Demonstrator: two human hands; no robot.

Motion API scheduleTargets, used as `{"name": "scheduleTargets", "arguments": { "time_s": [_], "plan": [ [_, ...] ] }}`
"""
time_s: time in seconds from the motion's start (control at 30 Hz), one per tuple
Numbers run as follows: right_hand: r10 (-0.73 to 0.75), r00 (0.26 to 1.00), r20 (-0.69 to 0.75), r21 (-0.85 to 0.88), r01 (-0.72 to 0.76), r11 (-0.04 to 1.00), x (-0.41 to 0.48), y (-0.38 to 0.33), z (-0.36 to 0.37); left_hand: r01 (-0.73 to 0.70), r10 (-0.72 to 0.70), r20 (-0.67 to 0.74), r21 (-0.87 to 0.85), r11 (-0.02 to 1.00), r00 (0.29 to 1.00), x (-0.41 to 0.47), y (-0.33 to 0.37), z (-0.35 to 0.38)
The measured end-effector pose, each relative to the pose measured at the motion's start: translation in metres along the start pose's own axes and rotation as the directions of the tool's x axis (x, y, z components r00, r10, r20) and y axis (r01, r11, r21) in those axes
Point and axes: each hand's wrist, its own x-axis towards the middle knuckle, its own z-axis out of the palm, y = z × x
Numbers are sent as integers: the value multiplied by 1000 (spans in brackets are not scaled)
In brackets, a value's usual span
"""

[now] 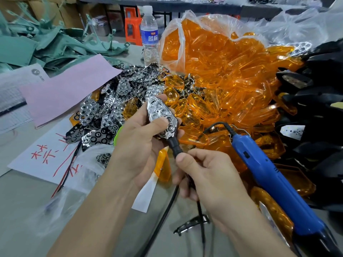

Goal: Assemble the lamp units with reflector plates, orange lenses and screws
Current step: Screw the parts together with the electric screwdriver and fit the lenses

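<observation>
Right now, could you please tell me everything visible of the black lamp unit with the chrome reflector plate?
The black lamp unit is a pointed plastic housing tapering into a black stem. A shiny chrome reflector plate with round cups fills its face; no orange lens covers it. It is tilted, tip up and away. The left hand grips the housing, thumb on the plate; the right hand pinches the stem.

The left grip [137, 145] and right grip [206, 173] were bare, thumbnails short; behind each grip ran a bare forearm.
</observation>
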Motion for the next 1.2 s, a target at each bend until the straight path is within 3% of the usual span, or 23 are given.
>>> {"name": "scheduleTargets", "arguments": {
  "time_s": [0.07,0.13,0.2,0.27,0.37,0.43,0.6,0.77,0.97,1.2],
  "plan": [
    [-110,991,-76,-179,95,979,-2,0,1,16,-16,-9,-18,1000,1000,0,-2,3],
    [-175,978,-116,-245,143,959,-4,0,3,27,-27,-14,-31,999,1000,-1,-2,5],
    [-138,983,-122,-181,115,977,-5,-1,7,28,-29,-18,-34,999,999,-2,-2,6],
    [-14,997,-80,51,18,999,-4,-3,8,30,-31,-21,-37,999,999,-2,-2,6],
    [89,995,53,333,-102,937,-3,-8,7,42,-43,-23,-42,998,999,-2,-1,7],
    [80,996,48,326,-91,941,-4,-8,6,49,-50,-20,-35,998,999,-3,-3,10],
    [-5,998,-57,80,10,997,-3,-3,10,58,-58,-18,3,998,998,-3,-5,9],
    [108,994,13,300,-107,948,-4,-6,7,78,-78,-27,8,997,997,-3,-8,9],
    [128,983,128,192,-152,970,-1,-7,4,68,-67,-20,75,995,998,-4,-11,10],
    [103,990,95,263,-125,957,2,-5,5,35,-47,82,145,989,996,-4,-5,5]
  ]
}}
